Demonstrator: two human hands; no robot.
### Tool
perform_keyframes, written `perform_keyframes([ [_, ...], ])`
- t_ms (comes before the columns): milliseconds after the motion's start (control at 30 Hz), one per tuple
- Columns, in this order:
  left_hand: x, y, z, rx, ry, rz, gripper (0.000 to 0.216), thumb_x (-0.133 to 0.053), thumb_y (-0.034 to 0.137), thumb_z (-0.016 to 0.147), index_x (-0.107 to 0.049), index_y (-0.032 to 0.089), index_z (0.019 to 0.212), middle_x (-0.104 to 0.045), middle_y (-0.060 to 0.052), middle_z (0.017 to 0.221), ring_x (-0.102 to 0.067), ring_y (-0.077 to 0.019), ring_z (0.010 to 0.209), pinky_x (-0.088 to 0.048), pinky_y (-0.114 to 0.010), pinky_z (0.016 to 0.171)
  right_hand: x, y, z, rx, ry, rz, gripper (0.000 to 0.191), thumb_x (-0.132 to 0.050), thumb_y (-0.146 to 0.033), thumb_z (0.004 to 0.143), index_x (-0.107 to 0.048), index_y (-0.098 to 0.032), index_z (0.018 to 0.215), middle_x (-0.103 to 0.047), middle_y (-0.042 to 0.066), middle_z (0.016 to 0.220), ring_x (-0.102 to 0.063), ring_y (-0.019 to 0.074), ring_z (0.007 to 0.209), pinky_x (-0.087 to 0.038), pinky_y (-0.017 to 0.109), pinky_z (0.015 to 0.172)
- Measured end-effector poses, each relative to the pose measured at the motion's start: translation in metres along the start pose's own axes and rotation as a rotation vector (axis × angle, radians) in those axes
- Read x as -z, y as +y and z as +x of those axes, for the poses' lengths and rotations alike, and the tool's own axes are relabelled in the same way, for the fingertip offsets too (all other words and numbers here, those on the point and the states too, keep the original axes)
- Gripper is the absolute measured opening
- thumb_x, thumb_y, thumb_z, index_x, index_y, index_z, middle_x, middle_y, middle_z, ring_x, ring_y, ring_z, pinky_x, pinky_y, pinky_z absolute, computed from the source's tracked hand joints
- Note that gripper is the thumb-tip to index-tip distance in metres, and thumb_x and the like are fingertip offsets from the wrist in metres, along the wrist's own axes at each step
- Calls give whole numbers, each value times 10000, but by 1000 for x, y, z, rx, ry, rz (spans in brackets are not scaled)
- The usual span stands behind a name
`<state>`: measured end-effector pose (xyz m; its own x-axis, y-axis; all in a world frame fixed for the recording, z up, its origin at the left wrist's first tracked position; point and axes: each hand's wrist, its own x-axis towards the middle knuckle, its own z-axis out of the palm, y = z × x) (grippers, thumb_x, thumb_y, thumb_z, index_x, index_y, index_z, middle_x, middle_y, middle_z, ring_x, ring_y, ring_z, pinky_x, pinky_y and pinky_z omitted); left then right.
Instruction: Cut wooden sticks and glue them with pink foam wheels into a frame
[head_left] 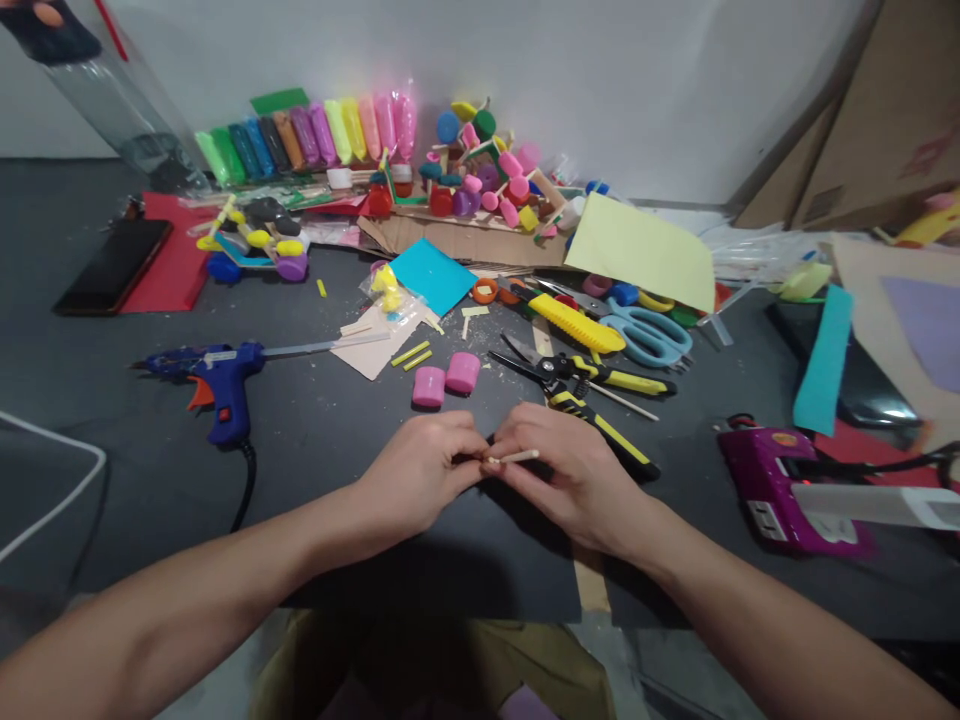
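My left hand (420, 470) and my right hand (566, 470) meet over a black sheet (465, 560) near the table's front. Both pinch a thin wooden stick (514, 458) that lies level between the fingertips. The fingers of each hand are closed around it. Just beyond the hands lie two pink bottle caps (445, 380) and yellow-handled pliers (577, 390).
A blue glue gun (217, 380) lies at the left, a purple glue gun (780, 480) at the right. Blue scissors (645, 335), a yellow utility knife (574, 322), coloured paper, clay packs (315, 135), a cap-wheeled toy car (255, 245) and a phone (112, 265) crowd the back.
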<state>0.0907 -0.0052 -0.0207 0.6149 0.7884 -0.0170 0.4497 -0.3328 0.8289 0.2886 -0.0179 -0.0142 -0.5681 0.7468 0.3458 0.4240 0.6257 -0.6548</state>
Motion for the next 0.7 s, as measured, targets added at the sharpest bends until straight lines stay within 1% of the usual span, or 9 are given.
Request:
perform_keyframes([
  [67, 2, 3, -1, -3, 19, -81, 188, -636, 201, 922, -743, 172, 770, -634, -5, 784, -591, -127, 723, -425, -232, 668, 2, -2, 2, -106, 51, 113, 146, -646, -208, 933, -639, -206, 788, -672, 29, 763, -605, 158, 690, -451, 289, 633],
  [133, 4, 6, -2, 1, 24, -155, 147, -642, 221, 925, -762, 192, 846, -683, -19, 903, -629, -144, 836, -462, -245, 763, 5, -4, 3, -202, 86, 222, 155, -681, -228, 911, -645, -208, 762, -676, 18, 751, -614, 153, 681, -453, 288, 629],
  [233, 5, 10, -3, 22, -2, -252, 140, -630, 205, 933, -770, 208, 931, -728, -27, 1006, -659, -158, 938, -478, -262, 870, 9, -9, 6, -278, 98, 291, 181, -696, -236, 902, -643, -208, 731, -671, 9, 736, -606, 144, 670, -441, 281, 619],
  [300, 4, 11, -3, 24, 24, -271, 136, -631, 194, 931, -766, 199, 914, -726, -31, 1002, -657, -156, 941, -481, -263, 882, 10, -11, 6, -259, 106, 257, 181, -691, -227, 906, -639, -207, 733, -662, 9, 731, -595, 143, 670, -428, 280, 618],
  [333, 3, 10, -2, 19, 65, -253, 116, -645, 194, 921, -760, 194, 911, -711, -34, 1001, -649, -155, 938, -483, -263, 875, 10, -12, 6, -231, 108, 208, 172, -680, -217, 912, -640, -207, 746, -657, 12, 734, -590, 145, 676, -422, 282, 625],
  [400, 1, 8, -2, 4, 146, -175, 76, -677, 194, 894, -742, 188, 933, -670, -37, 992, -626, -155, 918, -489, -261, 835, 8, -11, 5, -146, 93, 64, 150, -637, -185, 931, -638, -203, 782, -639, 21, 744, -575, 152, 690, -407, 287, 637],
  [433, -1, 6, -1, -5, 161, -126, 70, -679, 189, 887, -728, 183, 936, -654, -36, 965, -616, -153, 887, -489, -258, 798, 7, -10, 4, -103, 68, -7, 152, -614, -168, 938, -630, -200, 790, -626, 25, 746, -563, 156, 691, -399, 288, 635],
  [533, -4, 1, -1, -46, 113, 17, 75, -617, 143, 899, -678, 169, 864, -625, -24, 860, -590, -146, 786, -463, -249, 696, 3, -6, 0, -8, -20, -123, 162, -572, -145, 948, -592, -195, 795, -594, 33, 752, -527, 164, 682, -383, 288, 618],
  [700, -8, -4, -1, -76, 40, 148, 153, -545, 117, 920, -642, 159, 810, -619, -39, 855, -599, -164, 792, -458, -273, 712, -1, -3, -3, 21, -62, -186, 154, -539, -148, 967, -579, -193, 825, -593, 43, 785, -512, 169, 705, -400, 286, 636],
])
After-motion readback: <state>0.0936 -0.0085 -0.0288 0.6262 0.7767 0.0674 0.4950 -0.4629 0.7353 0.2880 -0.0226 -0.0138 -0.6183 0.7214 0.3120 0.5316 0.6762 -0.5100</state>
